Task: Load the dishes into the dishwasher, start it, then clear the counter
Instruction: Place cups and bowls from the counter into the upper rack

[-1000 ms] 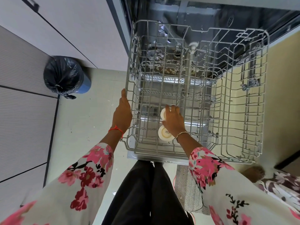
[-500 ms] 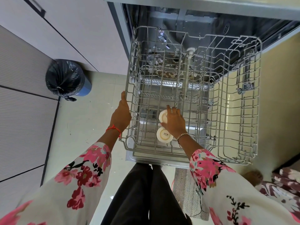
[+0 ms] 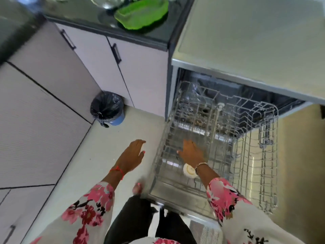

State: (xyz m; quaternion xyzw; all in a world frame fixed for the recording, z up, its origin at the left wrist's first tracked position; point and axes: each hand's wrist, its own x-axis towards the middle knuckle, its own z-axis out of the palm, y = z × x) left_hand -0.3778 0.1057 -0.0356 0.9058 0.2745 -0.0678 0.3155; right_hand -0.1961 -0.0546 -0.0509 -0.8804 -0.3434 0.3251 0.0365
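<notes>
While the left hand (image 3: 133, 155) hovers beside the rack (image 3: 263, 173), right hand (image 3: 191, 152) inside it; both grips loose, empty.

I read no text anywhere in this view. The one thing that looks like print is a small, faint mark in the middle of the upturned base of the white cup (image 3: 189, 170), which sits in the dishwasher rack (image 3: 255, 155). It is too blurred for me to make out a single letter or figure.
</notes>
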